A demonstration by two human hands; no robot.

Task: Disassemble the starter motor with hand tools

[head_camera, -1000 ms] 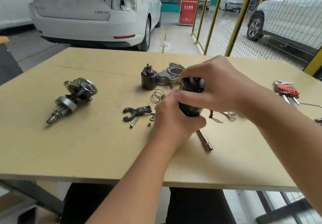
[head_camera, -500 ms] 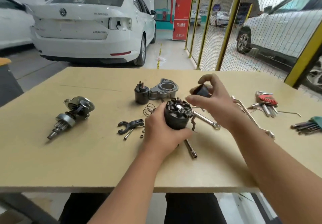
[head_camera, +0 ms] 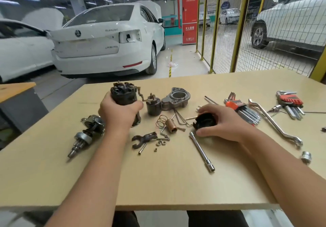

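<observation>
**End cap set down, motor body held upright**

Head view: Left of centre, the left hand (head_camera: 120, 112) wraps its fingers and thumb around the dark motor body (head_camera: 123, 95) and holds it upright, its lower end near or on the table (head_camera: 158, 182); contact is hidden by the hand. The exposed brush end faces up, probably so the brushes and the braided lead hanging toward the solenoid (head_camera: 153, 105) stay in sight and clear of the bench.

Right of centre, the right hand (head_camera: 224, 124) curls over the black end cap (head_camera: 205, 120), fingertips at the far rim and thumb at the near edge, with the cap on or just above the table. I judge this to be the cap being parked among the removed parts.

Those parts lie grouped between the hands: the aluminium nose housing (head_camera: 178, 98) beside the solenoid, a spring (head_camera: 161, 121) touching the copper plunger (head_camera: 172, 126), the shift fork (head_camera: 143, 138) with small nuts and bolts just beside it. The drive pinion assembly (head_camera: 86, 135) sits at the left, apart from the small hardware.

Tools stay on the right within reach: a socket extension (head_camera: 202, 151) near the right thumb, hex key sets (head_camera: 245, 109) and a ring spanner (head_camera: 275, 122).
</observation>
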